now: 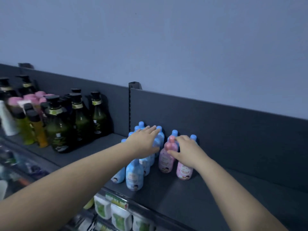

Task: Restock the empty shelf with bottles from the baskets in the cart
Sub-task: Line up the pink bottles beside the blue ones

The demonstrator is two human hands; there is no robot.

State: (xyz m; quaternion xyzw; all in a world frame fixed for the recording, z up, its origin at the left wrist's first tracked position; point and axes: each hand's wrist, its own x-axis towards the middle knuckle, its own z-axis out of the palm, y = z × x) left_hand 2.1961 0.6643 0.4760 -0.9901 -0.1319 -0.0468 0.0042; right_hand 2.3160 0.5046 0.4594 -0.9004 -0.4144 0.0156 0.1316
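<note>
**On the shelf, both hands are set among the small bottles**

Well to the left of the left hand (145, 140), dark green pump bottles (80, 117) are stood in rows on the grey shelf (216, 197). Yellow and orange bottles (39, 130) are crowded at their far side, and that end is blurred. The left hand is stretched out flat with its fingers straight and is laid across the caps of the blue bottles (134, 175). These are clustered upright directly beneath it and toward its wrist, touching one another.

Just right of that cluster, a pink bottle (165, 160) is gripped at its cap by the right hand (186, 150), with the thumb pressed to the neck and the fingers curled over the top. A second pink bottle (184, 172) is stood upright under that hand's wrist, just beside the first. Two blue caps (193, 137) are seen beyond the fingers, against the back panel (216, 122); their bodies are hidden. Below both forearms, white and green pouches (120, 217) are held on a lower shelf.
</note>
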